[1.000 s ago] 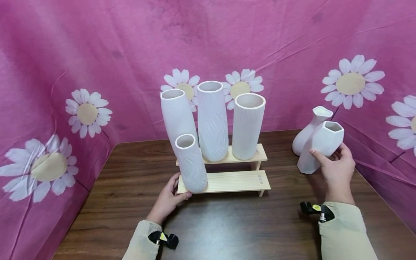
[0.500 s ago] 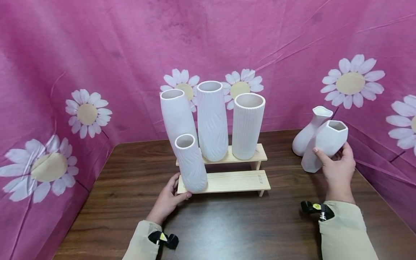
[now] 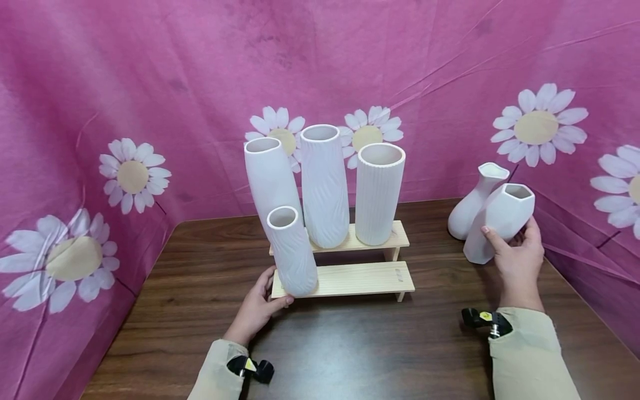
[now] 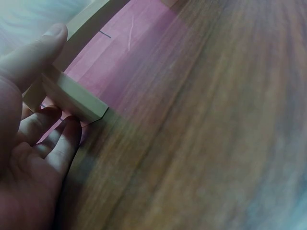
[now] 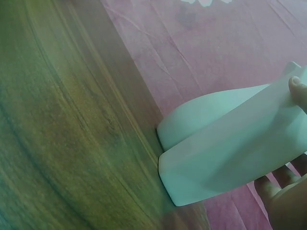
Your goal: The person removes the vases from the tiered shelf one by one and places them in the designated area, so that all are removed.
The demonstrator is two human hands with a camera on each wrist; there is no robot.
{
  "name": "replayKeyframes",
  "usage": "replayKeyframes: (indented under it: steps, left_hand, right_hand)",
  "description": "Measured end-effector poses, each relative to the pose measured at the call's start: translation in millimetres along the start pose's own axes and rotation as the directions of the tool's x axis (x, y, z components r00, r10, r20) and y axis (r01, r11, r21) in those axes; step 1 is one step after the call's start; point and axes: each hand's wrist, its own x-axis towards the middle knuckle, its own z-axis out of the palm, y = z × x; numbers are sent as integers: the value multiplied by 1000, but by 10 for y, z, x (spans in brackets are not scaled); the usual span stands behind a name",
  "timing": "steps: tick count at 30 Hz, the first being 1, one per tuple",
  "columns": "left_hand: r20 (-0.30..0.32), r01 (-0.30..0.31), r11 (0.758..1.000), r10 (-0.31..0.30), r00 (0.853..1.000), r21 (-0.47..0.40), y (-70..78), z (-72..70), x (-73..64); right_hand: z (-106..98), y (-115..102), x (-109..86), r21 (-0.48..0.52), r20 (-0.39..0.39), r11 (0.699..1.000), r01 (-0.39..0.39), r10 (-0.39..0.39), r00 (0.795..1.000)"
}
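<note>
My right hand [image 3: 520,269] grips a white faceted vase [image 3: 502,216] with a many-sided mouth, thumb on its left and fingers round its right side. In the right wrist view this vase [image 5: 230,160] has its base at the table. Just behind it is a white vase with a narrow neck [image 3: 472,211]. My left hand [image 3: 256,311] holds the left end of a two-tier pale wooden stand [image 3: 365,279]; the left wrist view shows the thumb at the plank and fingers by the leg [image 4: 79,98]. A small white swirl-patterned vase [image 3: 295,255] stands on the lower tier's left end.
Along the upper tier stand a smooth tall vase [image 3: 272,178], a wavy-patterned tall vase [image 3: 324,189] and a ribbed vase [image 3: 380,194]. The brown wooden table [image 3: 350,344] is bounded by a pink cloth [image 3: 200,72] printed with daisies.
Between the two earlier frames the faceted vase shifted slightly right in my right hand; it has since stayed about there. My left hand remains at the stand. The head view has shifted very slightly.
</note>
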Motion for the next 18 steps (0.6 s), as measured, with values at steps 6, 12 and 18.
replayKeyframes:
  steps: [6,12,18]
  left_hand:
    - [2,-10,1000,10,1000,0,4,1,-2]
    - [6,-10,1000,10,1000,-3,-1,1,5]
    - [4,-9,1000,9,1000,-10,5,1,5]
  right_hand:
    - [2,18,21,38,-6,999,4,-4,1000]
    - [-1,-23,0,120,-6,992,-27,28,1000]
    - [1,-68,-26,162,-25,985,-55,60,998]
